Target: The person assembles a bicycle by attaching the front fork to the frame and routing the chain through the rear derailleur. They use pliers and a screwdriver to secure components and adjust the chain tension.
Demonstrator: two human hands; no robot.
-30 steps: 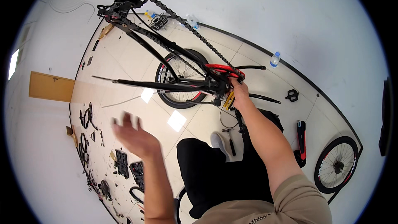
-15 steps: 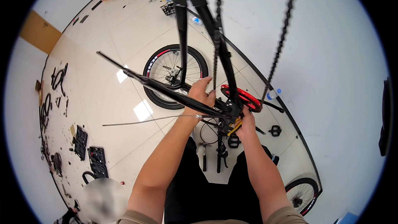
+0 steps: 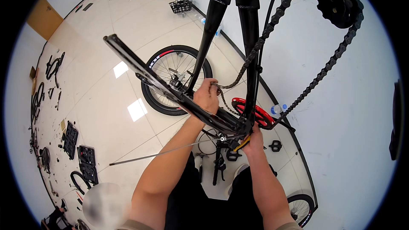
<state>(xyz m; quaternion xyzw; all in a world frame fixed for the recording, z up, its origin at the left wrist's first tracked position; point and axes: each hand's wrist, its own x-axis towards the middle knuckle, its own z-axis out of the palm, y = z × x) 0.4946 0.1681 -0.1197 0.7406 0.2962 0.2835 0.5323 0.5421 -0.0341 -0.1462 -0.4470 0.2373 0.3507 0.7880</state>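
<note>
A black bicycle frame point(image 3: 252, 51) stands tilted in front of me, a red chainring point(image 3: 263, 117) at its lower end. My left hand point(image 3: 207, 97) is closed, its fingertips pinching the dark bicycle chain point(image 3: 276, 17) beside the frame tubes. From those fingers one run climbs to the black derailleur point(image 3: 341, 6), and a short slack piece drops toward the chainring. My right hand point(image 3: 254, 141) is closed around the frame's lower end, below the chainring; its fingertips are hidden. A yellow-and-black piece point(image 3: 242, 144) shows against its palm. A thin cable point(image 3: 170, 149) sticks out leftward.
A wheel point(image 3: 170, 110) lies behind the frame; another wheel point(image 3: 301, 206) is at lower right. Below are a hammer point(image 3: 201, 164) and a pedal point(image 3: 275, 145). Tool cases point(image 3: 87, 162) lie left. A wire basket point(image 3: 181, 5) and bottle point(image 3: 279, 109) are near the wall.
The frame has tilted and its upper end has come nearer, toward the right. The chain run by my left hand, straight before, now bends leftward into my fingers. My right hand has lowered slightly.
</note>
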